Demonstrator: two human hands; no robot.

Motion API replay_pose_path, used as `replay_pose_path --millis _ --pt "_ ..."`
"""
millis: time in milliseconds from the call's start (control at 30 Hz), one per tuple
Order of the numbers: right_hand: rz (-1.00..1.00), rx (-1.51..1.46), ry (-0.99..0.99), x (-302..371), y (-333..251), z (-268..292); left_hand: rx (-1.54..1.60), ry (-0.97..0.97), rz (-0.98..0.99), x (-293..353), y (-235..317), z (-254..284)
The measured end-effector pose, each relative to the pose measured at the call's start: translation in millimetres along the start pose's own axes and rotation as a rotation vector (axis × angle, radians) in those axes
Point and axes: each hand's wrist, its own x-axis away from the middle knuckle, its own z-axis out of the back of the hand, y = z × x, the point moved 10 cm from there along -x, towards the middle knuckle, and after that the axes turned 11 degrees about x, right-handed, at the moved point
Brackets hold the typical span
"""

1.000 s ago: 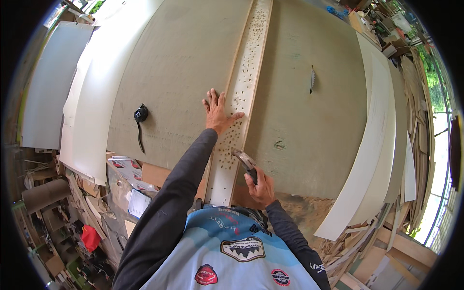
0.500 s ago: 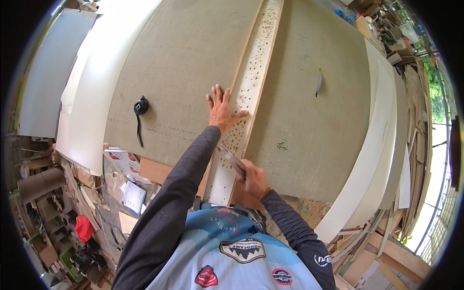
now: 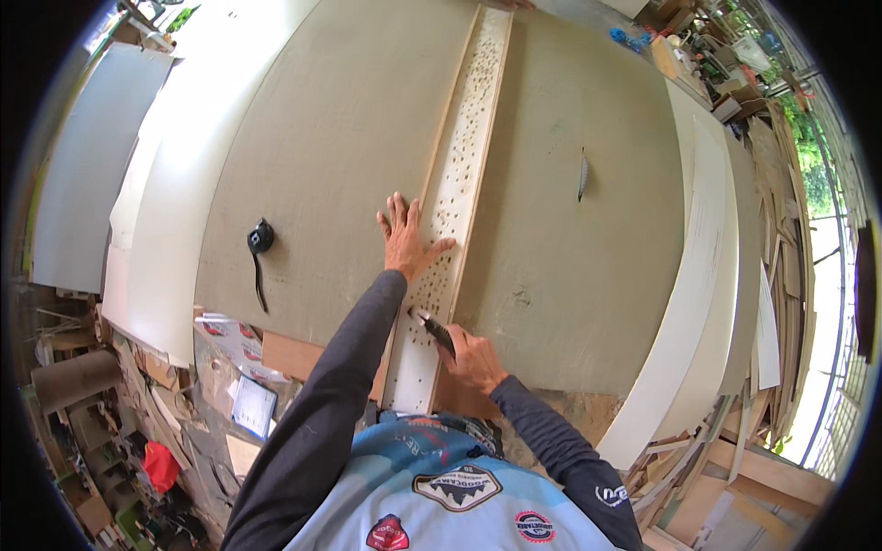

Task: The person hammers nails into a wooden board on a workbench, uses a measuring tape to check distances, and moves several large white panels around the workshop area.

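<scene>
white and dark-speckled, the strip [image 3: 457,165] runs lengthwise up the middle of the grey-green board [image 3: 570,266] in my head view, its near end by the person's shirt [image 3: 459,514]. i see the left hand [image 3: 406,245] spread over the strip's left edge: its thumb lies over the white face, its other fingers reach out past the edge, parted and gripping nothing. nearer the shirt, the right hand [image 3: 474,359] is curled around the dark handle of a tool [image 3: 440,335], whose metal end points up and left over the strip; i cannot tell from here whether it touches the surface. at the far end i make out part of another person's hand [image 3: 520,4], too cut off for me to tell what its fingers do. on the board i have a black tape measure [image 3: 261,236] well to the left, its strap [image 3: 259,289] trailing toward the person, and a slim grey piece [image 3: 583,174] to the right. pale sheets [image 3: 684,321] flank the board on the right.
</scene>
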Motion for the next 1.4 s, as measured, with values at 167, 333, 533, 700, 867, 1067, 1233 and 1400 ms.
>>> replay_pose_path --millis 167,333,533,700,867,1067,1233,1400 --pt "-0.246 -0.314 0.282 4.4 12.7 41.2 -0.012 -0.007 0.027 3.0 -1.4 0.1" --pt "-0.355 -0.250 0.375 -44.1 62.5 76.6 -0.052 -0.009 0.049 3.4 3.0 6.3" --pt "-0.254 -0.070 0.426 -148.1 109.1 106.4 -0.053 -0.039 0.078 0.4 8.6 5.1" --pt "-0.248 0.037 0.337 -215.1 119.5 105.5 -0.073 -0.062 0.103 0.6 4.2 5.2" --pt "-0.323 0.096 0.319 -236.2 128.8 107.2 -0.071 -0.075 0.114 -0.7 3.4 2.0" --pt "-0.255 -0.070 0.474 -224.5 118.0 136.7 -0.076 -0.064 0.112 0.4 -2.4 3.3" --pt "0.065 -0.128 0.903 -196.4 101.2 165.2 -0.075 -0.065 0.115 -1.6 6.3 6.3" --pt "-0.118 0.411 0.331 -245.7 145.7 112.0 -0.083 -0.061 0.098 -1.8 4.3 0.1"
